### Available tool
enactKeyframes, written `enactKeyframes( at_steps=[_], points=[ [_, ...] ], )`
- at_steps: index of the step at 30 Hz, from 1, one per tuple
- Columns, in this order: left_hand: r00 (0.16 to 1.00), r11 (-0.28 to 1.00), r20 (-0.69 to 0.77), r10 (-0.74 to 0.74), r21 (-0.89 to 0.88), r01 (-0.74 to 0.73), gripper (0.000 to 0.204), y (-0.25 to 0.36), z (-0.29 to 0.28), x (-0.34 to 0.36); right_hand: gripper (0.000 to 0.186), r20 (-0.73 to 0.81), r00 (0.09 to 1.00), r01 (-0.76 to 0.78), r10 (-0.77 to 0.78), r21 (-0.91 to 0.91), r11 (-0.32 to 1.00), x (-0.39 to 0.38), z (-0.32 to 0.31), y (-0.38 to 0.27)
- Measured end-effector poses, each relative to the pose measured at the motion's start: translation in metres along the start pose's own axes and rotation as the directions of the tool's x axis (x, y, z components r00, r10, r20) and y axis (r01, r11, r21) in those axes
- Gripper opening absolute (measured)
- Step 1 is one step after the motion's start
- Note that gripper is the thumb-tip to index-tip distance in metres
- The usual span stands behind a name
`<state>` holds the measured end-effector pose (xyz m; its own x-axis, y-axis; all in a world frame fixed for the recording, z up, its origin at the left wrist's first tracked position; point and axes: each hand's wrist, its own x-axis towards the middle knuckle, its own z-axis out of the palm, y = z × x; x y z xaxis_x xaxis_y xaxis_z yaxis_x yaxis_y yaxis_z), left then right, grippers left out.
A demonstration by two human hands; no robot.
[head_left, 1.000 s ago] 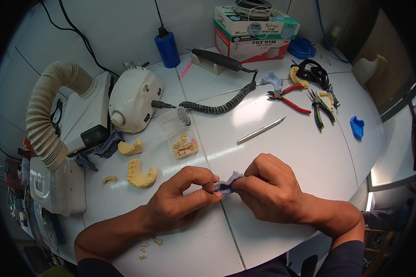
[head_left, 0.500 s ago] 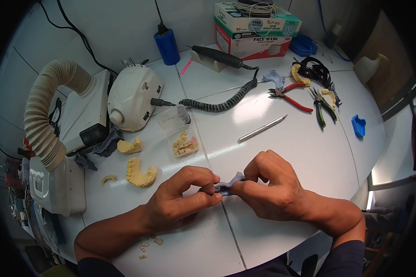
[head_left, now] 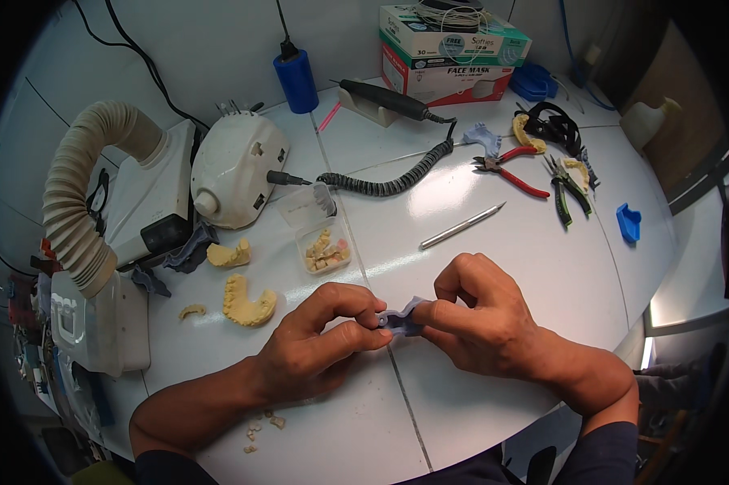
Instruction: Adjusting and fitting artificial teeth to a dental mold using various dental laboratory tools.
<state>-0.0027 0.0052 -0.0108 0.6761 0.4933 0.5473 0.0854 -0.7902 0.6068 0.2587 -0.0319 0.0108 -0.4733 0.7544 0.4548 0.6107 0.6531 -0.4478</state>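
Between my two hands is a greyish-purple dental impression piece (head_left: 402,319), a curved putty-like trough with a wavy edge. My left hand (head_left: 320,335) pinches its left end between thumb and fingers. My right hand (head_left: 482,319) grips the right end, with the fingers curled and partly covering it. Left of my left hand lies a yellow dental cast (head_left: 247,302) with a row of teeth. Beyond it, an opened clear plastic box (head_left: 322,248) holds several small tooth-coloured pieces. A silver craft knife (head_left: 461,226) lies past my right hand.
Red-handled cutters (head_left: 513,171) and green-handled pliers (head_left: 569,190) lie at the far right. A black handpiece (head_left: 383,100) rests on its stand. At the left stand a white control unit (head_left: 235,170) and a ribbed suction hose (head_left: 67,202). Loose tooth bits (head_left: 276,422) lie near my left forearm.
My right hand has shifted its grip slightly on the impression piece, its fingers lifting a little. More of the piece's inner hollow now shows. The whole view has shifted slightly.
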Motion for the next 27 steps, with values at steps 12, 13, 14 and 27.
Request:
enactKeyframes(
  at_steps=[12, 13, 14, 27],
  points=[
    [0.997, 0.993, -0.001, -0.077, -0.085, 0.076, 0.033, -0.0022, 0.0009, -0.0008, 0.018, 0.066, 0.997, 0.037, -0.041, 0.063, 0.997, -0.0012, -0.0004, 0.0006],
    [0.996, 0.992, 0.002, -0.085, -0.097, 0.085, 0.032, -0.0025, 0.0014, -0.0015, 0.018, 0.06, 0.997, 0.047, -0.051, 0.071, 0.996, -0.0015, -0.0004, 0.001],
    [0.996, 0.992, 0.002, -0.085, -0.097, 0.084, 0.032, -0.0025, 0.0017, -0.0017, 0.018, 0.054, 0.997, 0.056, -0.061, 0.079, 0.995, -0.0018, -0.0002, 0.0013],
    [0.994, 0.987, -0.004, -0.109, -0.115, 0.107, 0.032, -0.0031, 0.0026, -0.0019, 0.02, 0.059, 0.996, 0.059, -0.067, 0.129, 0.99, -0.0023, 0.0012, 0.0006]
  ],
)
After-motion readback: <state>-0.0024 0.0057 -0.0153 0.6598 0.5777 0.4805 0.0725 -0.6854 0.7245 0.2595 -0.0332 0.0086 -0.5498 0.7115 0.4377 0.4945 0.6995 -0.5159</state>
